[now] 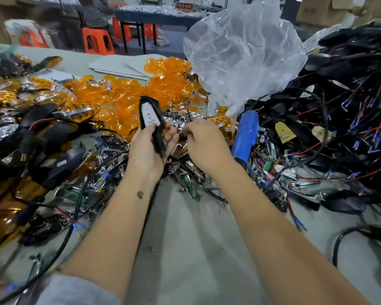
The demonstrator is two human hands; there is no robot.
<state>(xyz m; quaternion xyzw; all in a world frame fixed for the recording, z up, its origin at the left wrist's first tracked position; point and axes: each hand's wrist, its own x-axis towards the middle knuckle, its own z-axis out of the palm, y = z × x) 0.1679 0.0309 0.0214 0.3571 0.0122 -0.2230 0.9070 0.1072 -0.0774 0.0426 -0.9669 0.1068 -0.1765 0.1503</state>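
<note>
I can read nothing for sure. The red sign [184, 5] at the back carries pale characters, too blurred to tell. The white label [61, 163] on a black housing [76, 154] is smeared. Marks on the carton [307, 12] are illegible. The lamp [149, 113] in my left hand [149, 150] shows only dots.

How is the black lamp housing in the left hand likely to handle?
The black lamp housing is probably light and stiff: the left hand holds it upright by its lower end. Its thin lead looks floppy and may snag in the parts heap.
</note>
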